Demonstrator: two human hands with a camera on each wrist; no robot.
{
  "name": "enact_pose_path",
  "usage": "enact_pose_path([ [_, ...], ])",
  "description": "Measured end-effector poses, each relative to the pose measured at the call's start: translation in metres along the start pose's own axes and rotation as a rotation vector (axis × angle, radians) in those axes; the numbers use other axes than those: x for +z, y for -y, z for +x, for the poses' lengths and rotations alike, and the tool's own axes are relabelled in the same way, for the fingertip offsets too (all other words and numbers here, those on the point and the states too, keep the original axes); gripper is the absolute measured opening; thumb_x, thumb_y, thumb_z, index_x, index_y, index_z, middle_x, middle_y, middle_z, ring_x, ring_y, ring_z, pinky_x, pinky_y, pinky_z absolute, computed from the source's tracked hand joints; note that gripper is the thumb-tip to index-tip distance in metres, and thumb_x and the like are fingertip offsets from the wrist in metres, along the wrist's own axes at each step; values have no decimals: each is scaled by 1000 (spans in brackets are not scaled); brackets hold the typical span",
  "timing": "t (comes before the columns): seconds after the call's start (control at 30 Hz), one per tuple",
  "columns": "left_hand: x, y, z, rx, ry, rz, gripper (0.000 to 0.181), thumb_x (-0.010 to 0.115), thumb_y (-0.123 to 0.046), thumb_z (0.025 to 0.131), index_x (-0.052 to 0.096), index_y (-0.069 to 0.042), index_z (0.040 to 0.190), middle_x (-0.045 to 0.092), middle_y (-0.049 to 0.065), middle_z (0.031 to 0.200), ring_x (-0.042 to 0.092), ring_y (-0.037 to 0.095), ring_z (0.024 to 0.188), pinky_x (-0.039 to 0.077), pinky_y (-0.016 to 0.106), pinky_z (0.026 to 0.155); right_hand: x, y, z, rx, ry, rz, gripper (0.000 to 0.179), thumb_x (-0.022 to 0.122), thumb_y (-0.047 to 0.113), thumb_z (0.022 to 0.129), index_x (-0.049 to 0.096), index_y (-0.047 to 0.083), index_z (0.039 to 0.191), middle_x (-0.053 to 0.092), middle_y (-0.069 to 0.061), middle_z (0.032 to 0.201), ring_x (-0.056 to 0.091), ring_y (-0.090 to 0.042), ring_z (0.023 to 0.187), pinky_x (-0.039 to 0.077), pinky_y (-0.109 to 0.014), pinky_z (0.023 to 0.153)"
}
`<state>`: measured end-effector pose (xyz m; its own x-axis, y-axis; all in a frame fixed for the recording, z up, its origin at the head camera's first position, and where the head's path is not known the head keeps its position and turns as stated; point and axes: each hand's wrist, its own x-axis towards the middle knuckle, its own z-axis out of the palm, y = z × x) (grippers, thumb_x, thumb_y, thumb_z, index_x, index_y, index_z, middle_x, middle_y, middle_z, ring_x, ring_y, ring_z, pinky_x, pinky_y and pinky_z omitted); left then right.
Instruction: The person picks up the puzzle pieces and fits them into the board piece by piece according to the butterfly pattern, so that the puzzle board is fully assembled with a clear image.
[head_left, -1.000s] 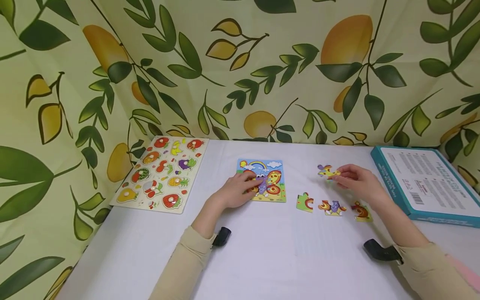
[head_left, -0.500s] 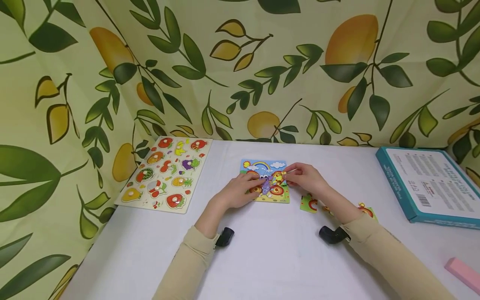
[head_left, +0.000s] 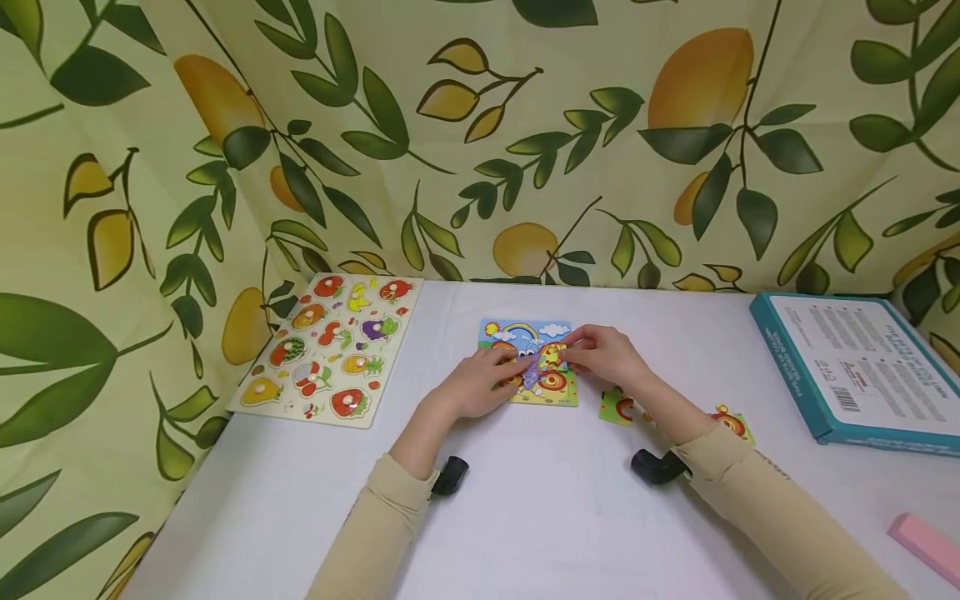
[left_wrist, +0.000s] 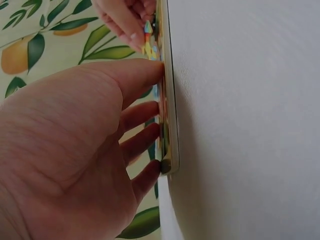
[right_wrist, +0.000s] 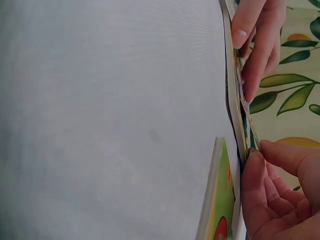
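Observation:
A butterfly puzzle board [head_left: 543, 398] with a rainbow and blue sky lies on the white table. My left hand [head_left: 476, 385] rests on its left side, thumb and fingertips touching the surface [left_wrist: 75, 145]. At the board's right side, my right hand [head_left: 609, 358] pinches a yellow puzzle piece [head_left: 552, 356] between thumb and index finger. In the right wrist view this piece [right_wrist: 253, 131] sits slightly tilted over the board, its held edge a little raised. Just right of the board lies a loose green puzzle piece [head_left: 617, 409] with a red arc.
Another loose piece [head_left: 733, 422] lies beyond my right forearm, which partly covers one more. A fruit peg board [head_left: 315, 350] is at the left. On the right are a teal-edged box [head_left: 862, 367] and a pink block [head_left: 926, 540]. A leaf-print cloth [head_left: 450, 167] hangs behind.
My right hand has carried the yellow puzzle piece leftward from beside the box to the board's right side, then lowered it slightly. My left hand has stayed on the board.

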<state>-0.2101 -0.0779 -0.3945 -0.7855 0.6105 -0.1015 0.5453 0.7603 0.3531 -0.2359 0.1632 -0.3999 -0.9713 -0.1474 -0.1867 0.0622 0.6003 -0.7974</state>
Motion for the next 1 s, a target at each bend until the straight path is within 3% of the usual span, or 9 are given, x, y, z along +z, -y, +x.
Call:
enact_pose_path([
  [0.27, 1, -3, 0, -16, -19, 42, 47, 48, -29, 102, 42, -23, 149, 41, 6, 146, 38, 26, 128, 36, 46, 105, 2, 2, -1, -46, -27, -63, 26, 70, 22, 91, 65, 5, 111, 64, -7, 85, 57, -19, 71, 48, -27, 65],
  [0.67, 1, -4, 0, -5, -27, 48, 47, 49, -28, 102, 43, -23, 149, 42, 6, 145, 40, 26, 126, 37, 45, 104, 2, 0, 5, -51, -9, -111, 30, 69, 26, 92, 65, 4, 113, 58, -6, 85, 53, -19, 71, 43, -28, 62],
  [1.0, 1, -4, 0, 0, -23, 42, 47, 49, -28, 102, 43, -24, 148, 42, 5, 145, 39, 26, 126, 38, 45, 103, 1, -1, 7, -17, 4, -75, 29, 68, 25, 93, 64, 5, 112, 55, -6, 87, 52, -19, 74, 44, -27, 64],
])
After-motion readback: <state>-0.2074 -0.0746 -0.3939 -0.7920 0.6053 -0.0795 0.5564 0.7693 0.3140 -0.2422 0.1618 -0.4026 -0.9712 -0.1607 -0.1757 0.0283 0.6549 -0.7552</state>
